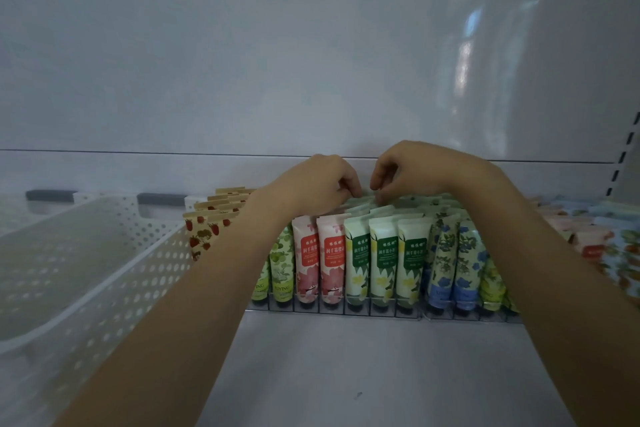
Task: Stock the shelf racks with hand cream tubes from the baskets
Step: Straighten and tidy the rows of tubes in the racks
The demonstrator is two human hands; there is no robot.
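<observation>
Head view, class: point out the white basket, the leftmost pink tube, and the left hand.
white basket (114, 315), head view, on its perforated side wall.
leftmost pink tube (307, 251), head view, on its red label.
left hand (311, 184), head view, on the back of the hand.

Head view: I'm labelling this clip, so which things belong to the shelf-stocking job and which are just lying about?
Job: left hand, right hand, both pinching green tubes; clear rack; white basket; strawberry tubes.
Lying about: patterned packs far right; slotted shelf post.
</observation>
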